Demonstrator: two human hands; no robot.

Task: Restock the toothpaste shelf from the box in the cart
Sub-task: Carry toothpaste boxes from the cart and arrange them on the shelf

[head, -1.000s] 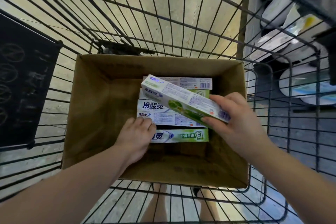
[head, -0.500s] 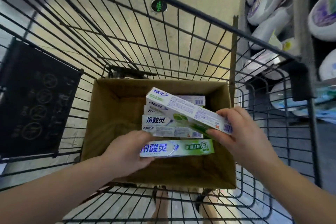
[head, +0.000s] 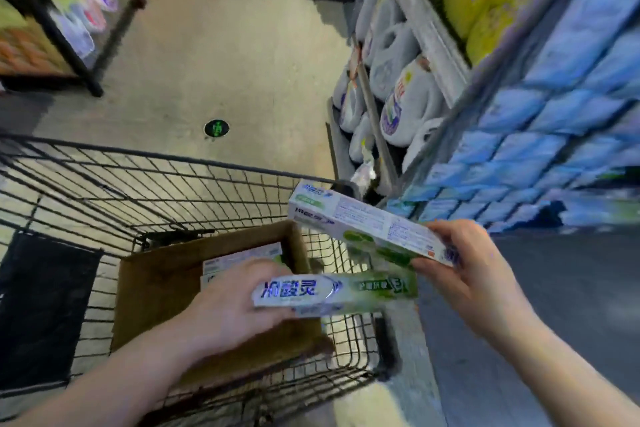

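My left hand (head: 225,308) grips one toothpaste carton (head: 334,293) above the cardboard box's (head: 156,291) right edge. My right hand (head: 464,270) pinches another carton (head: 363,222) past the cart's (head: 104,191) right rim.

left grip (head: 228,308): curled round lower carton (head: 346,291) | right grip (head: 474,270): higher, pinching upper carton (head: 363,222) | both forearms bare

Aisle floor (head: 225,45) ahead is open between left rack (head: 62,38) and right shelf (head: 426,31). Shelf face packed tight: blue packs (head: 554,121) near, white jugs (head: 405,104) beyond. Right cart wall (head: 349,333) stands between box (head: 156,291) and shelf. Box top open. Left hand (head: 221,308) grips lower carton (head: 332,291), which crosses over that wall; right hand (head: 474,274) grips upper carton (head: 363,222).
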